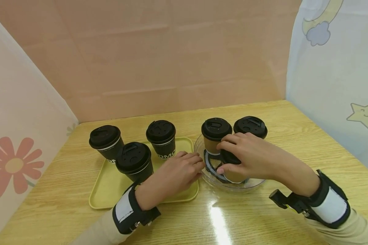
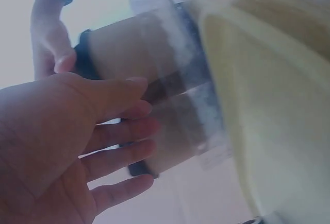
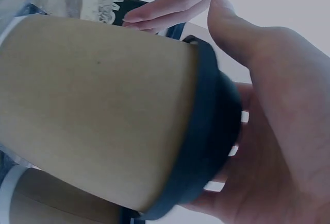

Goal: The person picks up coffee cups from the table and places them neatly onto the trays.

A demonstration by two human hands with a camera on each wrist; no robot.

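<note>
My right hand (image 1: 251,154) grips a paper coffee cup (image 3: 103,105) by its black lid, thumb on one side and fingers on the other. The cup has a tan body and stands over the clear round dish (image 1: 254,184). Two more lidded coffee cups, a nearer one (image 1: 216,131) and one to its right (image 1: 249,126), are at the back of that dish. The right one is partly hidden by my hand. My left hand (image 1: 179,170) is beside the dish's left rim, above the tray's right edge. Its fingers (image 2: 121,154) are spread and loosely bent, with nothing held.
A yellow tray (image 1: 105,195) lies on the wooden table (image 1: 64,190) to the left. Three black-lidded cups stand there: one at back left (image 1: 105,137), one in front (image 1: 134,160) and one at back right (image 1: 161,136). Hanging sheets wall in the back and both sides.
</note>
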